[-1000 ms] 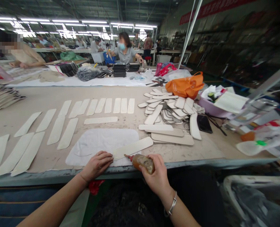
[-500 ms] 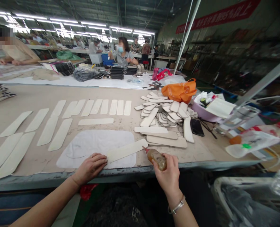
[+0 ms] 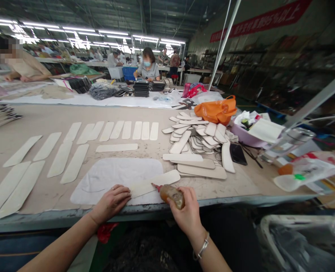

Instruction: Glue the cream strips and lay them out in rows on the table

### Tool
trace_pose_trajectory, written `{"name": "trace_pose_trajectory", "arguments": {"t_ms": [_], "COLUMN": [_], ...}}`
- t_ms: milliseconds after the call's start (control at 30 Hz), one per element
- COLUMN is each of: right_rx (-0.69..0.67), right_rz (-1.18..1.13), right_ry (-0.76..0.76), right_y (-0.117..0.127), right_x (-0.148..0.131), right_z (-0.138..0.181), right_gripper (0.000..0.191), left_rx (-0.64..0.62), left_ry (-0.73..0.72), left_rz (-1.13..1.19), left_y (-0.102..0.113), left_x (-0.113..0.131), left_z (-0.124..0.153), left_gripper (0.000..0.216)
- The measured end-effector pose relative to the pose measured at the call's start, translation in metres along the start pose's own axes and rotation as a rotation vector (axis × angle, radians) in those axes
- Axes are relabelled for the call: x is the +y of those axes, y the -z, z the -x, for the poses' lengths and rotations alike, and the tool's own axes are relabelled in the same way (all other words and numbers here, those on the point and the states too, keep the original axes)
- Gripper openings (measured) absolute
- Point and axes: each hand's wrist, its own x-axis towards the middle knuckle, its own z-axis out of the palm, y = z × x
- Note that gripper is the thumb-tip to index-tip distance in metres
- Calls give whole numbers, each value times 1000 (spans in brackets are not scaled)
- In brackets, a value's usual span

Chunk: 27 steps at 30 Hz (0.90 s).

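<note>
A pale rounded strip (image 3: 167,179) lies slantwise over a white cloth-like sheet (image 3: 119,168) at the table's near edge. With fingers closed together, my left hand (image 3: 113,200) holds the strip's left end down. My right hand (image 3: 188,209) is wrapped round a squeeze bottle (image 3: 171,195) of amber, glue-like liquid. The bottle lies almost level, its red nozzle pointing left at the strip's lower edge; whether the tip touches is too small to tell. Similar pale strips (image 3: 59,159) are laid out on the left, several of them in a row behind the sheet.
To the right is a heap of grey-edged pieces (image 3: 195,138), with a black phone (image 3: 238,154) beside it. Behind stand an orange bag (image 3: 215,110) and a lilac basin (image 3: 248,136). A white crate (image 3: 294,219) sits below the table at right. Co-workers sit across the table.
The bottle in my right hand has moved left, its nozzle going from the strip's right end to nearer its middle. My left hand stays on the strip. The view has shifted slightly.
</note>
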Motion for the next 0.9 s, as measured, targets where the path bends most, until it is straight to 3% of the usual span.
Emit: {"name": "trace_pose_trajectory", "arguments": {"t_ms": [233, 333, 600, 733, 900], "right_rx": [184, 179, -1, 29, 162], "right_rz": [188, 101, -143, -116, 19], "right_ry": [-12, 1, 27, 30, 12], "right_y": [30, 21, -18, -12, 3], "right_x": [21, 11, -19, -13, 6], "right_z": [-9, -8, 3, 2, -11], "right_gripper": [34, 33, 36, 36, 31], "left_rx": [-5, -19, -59, -41, -43], "left_ry": [14, 28, 32, 63, 76], "left_rz": [18, 10, -101, -151, -104], "left_y": [-7, -11, -7, 8, 18], "left_x": [-2, -4, -4, -12, -25], "left_z": [2, 6, 5, 21, 45], "left_gripper": [16, 16, 13, 10, 11]}}
